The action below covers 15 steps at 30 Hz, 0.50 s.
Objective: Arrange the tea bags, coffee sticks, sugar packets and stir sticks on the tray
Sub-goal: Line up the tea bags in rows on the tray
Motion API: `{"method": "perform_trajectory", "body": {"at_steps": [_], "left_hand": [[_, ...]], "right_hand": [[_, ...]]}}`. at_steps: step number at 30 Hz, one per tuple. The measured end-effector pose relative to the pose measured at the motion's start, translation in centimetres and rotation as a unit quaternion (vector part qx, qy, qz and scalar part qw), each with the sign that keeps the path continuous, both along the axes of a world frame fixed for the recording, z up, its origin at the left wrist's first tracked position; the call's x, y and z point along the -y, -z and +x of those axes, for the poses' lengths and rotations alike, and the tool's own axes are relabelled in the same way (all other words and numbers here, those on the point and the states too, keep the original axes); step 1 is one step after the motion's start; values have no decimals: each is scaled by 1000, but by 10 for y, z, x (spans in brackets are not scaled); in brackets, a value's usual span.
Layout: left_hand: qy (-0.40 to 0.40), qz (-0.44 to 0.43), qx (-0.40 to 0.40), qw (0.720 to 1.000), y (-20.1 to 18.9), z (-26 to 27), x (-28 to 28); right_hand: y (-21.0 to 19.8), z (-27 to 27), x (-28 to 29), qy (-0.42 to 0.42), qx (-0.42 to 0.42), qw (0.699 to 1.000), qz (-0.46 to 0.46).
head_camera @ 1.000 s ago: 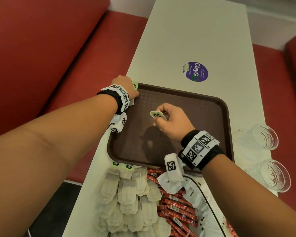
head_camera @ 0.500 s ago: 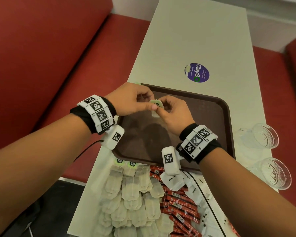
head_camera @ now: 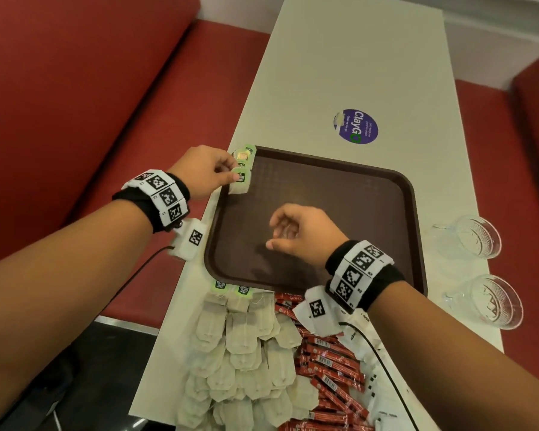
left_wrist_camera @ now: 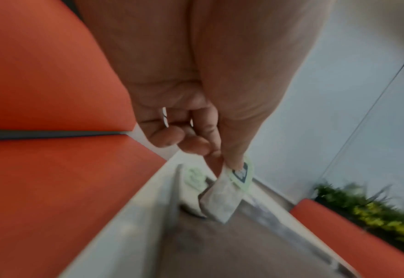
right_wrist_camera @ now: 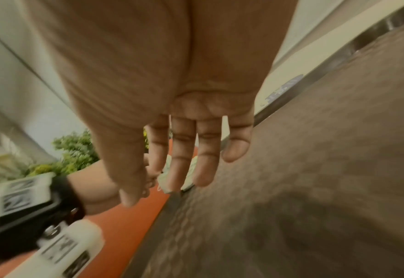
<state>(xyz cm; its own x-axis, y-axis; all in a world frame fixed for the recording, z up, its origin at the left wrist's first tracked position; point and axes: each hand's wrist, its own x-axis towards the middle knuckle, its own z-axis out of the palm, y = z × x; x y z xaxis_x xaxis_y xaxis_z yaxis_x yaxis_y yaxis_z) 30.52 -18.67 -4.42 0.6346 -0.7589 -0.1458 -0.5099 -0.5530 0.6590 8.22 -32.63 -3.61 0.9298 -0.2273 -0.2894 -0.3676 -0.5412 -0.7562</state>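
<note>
A brown tray (head_camera: 371,194) lies across the white table. My left hand (head_camera: 204,172) pinches a tea bag (head_camera: 239,183) by its green tag at the tray's far left corner, just above the tray floor. In the left wrist view the same tea bag (left_wrist_camera: 222,199) hangs from thumb and forefinger, beside another tea bag (left_wrist_camera: 194,180) lying at the corner. My right hand (head_camera: 293,234) hovers over the tray's middle, fingers straight and holding nothing; the right wrist view shows the fingers (right_wrist_camera: 179,156) spread over the tray (right_wrist_camera: 315,169).
Near the table's front edge lie a heap of tea bags (head_camera: 246,353), red coffee sticks (head_camera: 327,365) and white sugar packets (head_camera: 371,343). Two glass cups (head_camera: 467,237) stand right of the tray. A purple sticker (head_camera: 356,126) marks the table beyond it. Red benches flank the table.
The right hand passed its tea bag to the left hand and drew back over the tray's middle. The left hand carried that bag to the far left corner.
</note>
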Motion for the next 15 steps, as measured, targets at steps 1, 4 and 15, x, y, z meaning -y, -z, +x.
{"method": "perform_trajectory", "body": {"at_steps": [1, 4, 15], "left_hand": [[2, 44, 10, 999, 7, 6, 1], [0, 95, 11, 995, 20, 15, 10], [-76, 168, 115, 976, 23, 22, 49]], "right_hand": [[0, -5, -3, -38, -26, 999, -15], [1, -18, -14, -119, -79, 989, -48], [1, -35, -45, -292, -159, 933, -141]]}}
